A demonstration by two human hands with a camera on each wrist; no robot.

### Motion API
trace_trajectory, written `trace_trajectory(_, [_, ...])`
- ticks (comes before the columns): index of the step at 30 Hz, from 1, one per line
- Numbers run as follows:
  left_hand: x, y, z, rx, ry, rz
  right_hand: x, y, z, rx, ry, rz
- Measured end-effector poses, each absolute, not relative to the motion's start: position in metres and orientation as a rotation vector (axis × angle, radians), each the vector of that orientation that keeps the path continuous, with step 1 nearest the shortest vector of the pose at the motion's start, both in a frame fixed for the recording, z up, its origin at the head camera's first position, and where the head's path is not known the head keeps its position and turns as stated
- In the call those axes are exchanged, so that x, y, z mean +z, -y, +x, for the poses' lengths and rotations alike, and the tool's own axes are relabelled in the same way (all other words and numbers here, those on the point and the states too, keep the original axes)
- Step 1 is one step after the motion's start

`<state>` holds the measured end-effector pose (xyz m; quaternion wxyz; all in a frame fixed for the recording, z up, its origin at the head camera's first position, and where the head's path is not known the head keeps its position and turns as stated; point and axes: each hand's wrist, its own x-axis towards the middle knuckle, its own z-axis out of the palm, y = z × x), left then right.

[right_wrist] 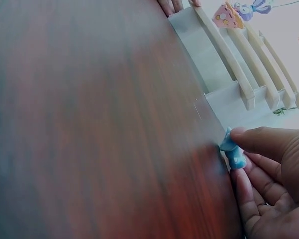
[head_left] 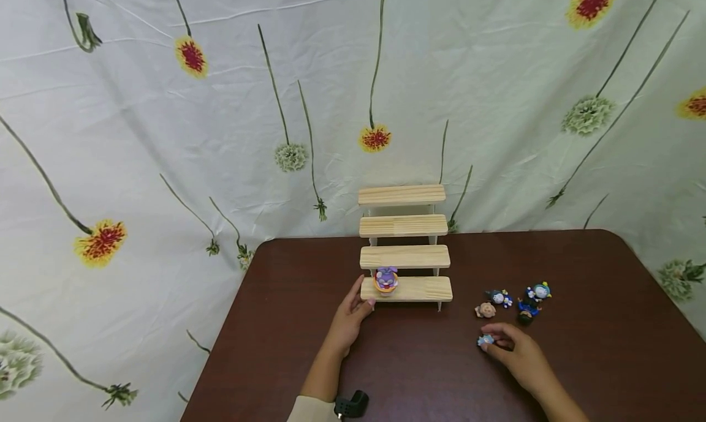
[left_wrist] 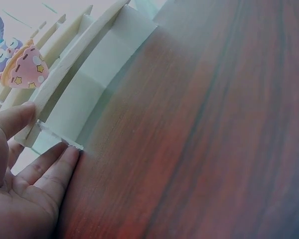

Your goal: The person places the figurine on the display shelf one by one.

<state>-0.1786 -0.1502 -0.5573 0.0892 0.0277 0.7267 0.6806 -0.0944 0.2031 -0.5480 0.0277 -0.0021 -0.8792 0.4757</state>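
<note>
A small wooden stepped stand with several shelves sits at the back of the dark brown table. A purple rabbit figure on an orange base stands on the lowest shelf, also seen as the figure and the figure. My left hand rests with straight fingers against the stand's left end. My right hand pinches a small blue figure on the table, the same blue figure at its fingertips.
Several small figures lie right of the stand: a tan one, a white-blue one, a dark blue one and a teal one. A flowered cloth hangs behind. A black wrist strap shows at the bottom.
</note>
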Motion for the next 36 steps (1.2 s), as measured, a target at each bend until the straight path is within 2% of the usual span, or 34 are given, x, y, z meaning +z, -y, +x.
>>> trace_trajectory(36, [-0.554,0.149,-0.177,2.019,-2.174,0.095,-0.53,-0.208,-0.103,1.666,2.603,0.007])
